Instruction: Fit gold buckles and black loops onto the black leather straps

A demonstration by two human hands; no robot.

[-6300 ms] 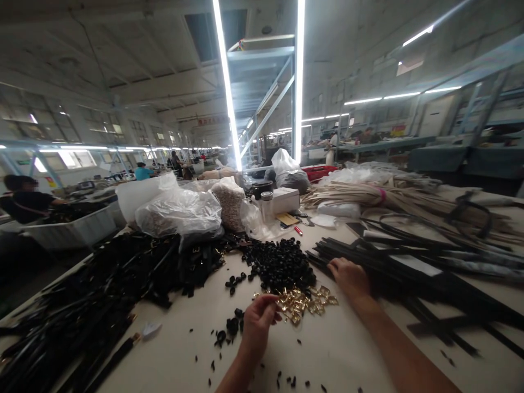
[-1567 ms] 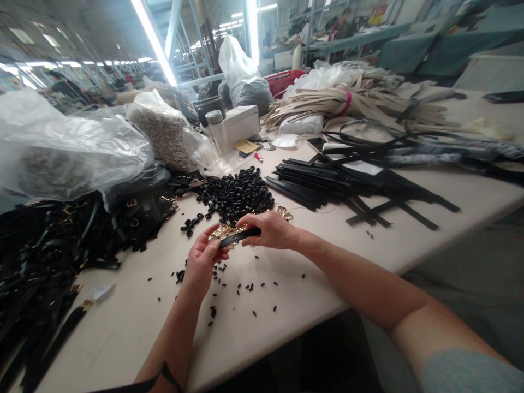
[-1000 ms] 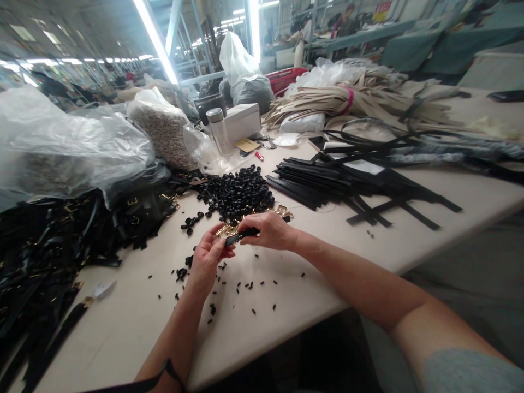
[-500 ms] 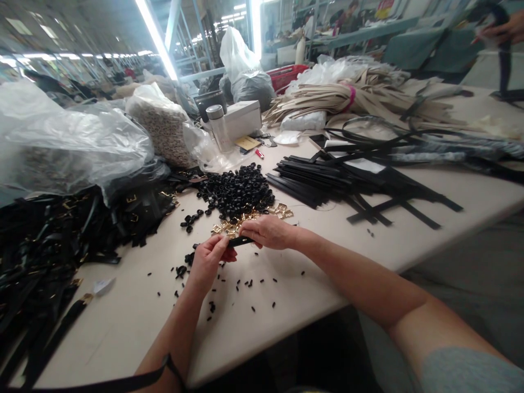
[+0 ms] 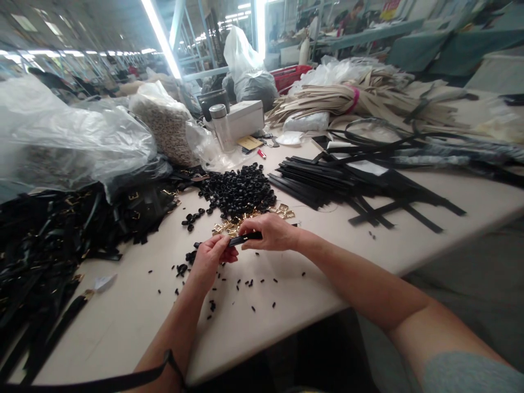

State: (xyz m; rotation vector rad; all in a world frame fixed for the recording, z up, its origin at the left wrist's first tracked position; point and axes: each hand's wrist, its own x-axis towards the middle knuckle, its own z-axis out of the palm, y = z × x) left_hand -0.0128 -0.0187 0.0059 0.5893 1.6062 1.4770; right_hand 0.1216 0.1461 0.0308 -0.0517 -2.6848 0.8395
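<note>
A short black strap (image 5: 239, 240) spans the gap between my two hands, just above the table. My left hand (image 5: 213, 256) pinches its left part with thumb and fingers. At its right end, my right hand (image 5: 272, 232) is closed around the strap, thumb below and fingers on top. A small gold spot shows on the strap between the hands. Directly behind them lie gold buckles (image 5: 229, 226), and beyond those a heap of black strap loops (image 5: 239, 188). Small black bits (image 5: 249, 283) are scattered on the table in front.
Finished-looking black straps with buckles (image 5: 53, 240) pile up on the left. Flat black strips (image 5: 319, 177) lie to the right, beige strips (image 5: 315, 98) behind them. Plastic bags (image 5: 73, 131), a bottle (image 5: 221, 128) and a white box (image 5: 245, 117) stand at the back. The table edge (image 5: 295, 334) runs nearest me.
My right hand has shifted its hold on the strap, and more of the strap shows between my hands. The other person's hand at the upper right has gone out of view.
</note>
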